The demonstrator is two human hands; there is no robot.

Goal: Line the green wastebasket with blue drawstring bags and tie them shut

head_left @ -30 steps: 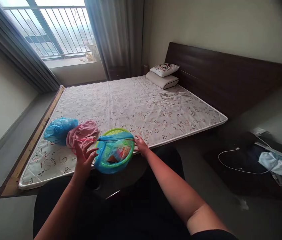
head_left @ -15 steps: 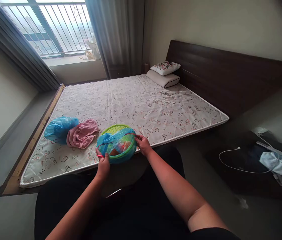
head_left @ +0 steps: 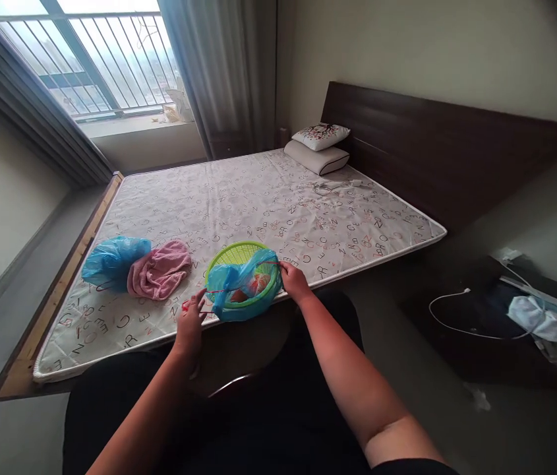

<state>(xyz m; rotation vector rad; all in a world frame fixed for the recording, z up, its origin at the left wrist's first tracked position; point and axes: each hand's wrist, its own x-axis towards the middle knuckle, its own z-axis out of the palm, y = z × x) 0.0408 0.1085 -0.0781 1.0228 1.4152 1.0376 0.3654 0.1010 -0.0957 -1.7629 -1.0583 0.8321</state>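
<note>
A green plastic basket [head_left: 229, 257] sits at the near edge of the mattress, with a blue plastic bag [head_left: 246, 313] around its near side and partly across its opening. Inside lie a reddish, clear-wrapped item [head_left: 259, 284] and a brownish one [head_left: 238, 295], too small to name. My left hand [head_left: 190, 323] is closed on the bag's red drawstring, which stretches from the fingers to the bag. On the basket's right side, my right hand [head_left: 294, 280] pinches the drawstring edge of the bag. Left of the basket are a pink towel [head_left: 159, 269] and another blue plastic bag [head_left: 116, 262], touching each other.
The letter-printed mattress [head_left: 253, 191] lies on a wooden bed frame with a dark headboard [head_left: 407, 132]. Two pillows [head_left: 318, 148] are stacked at its far end. To the right, a white cable [head_left: 476, 335] and a white cloth [head_left: 535, 316] lie on a dark surface.
My left hand has moved left and a little down, drawing the red drawstring out from the bag. The basket, bag and right hand have shifted slightly right; the view has turned a little.
</note>
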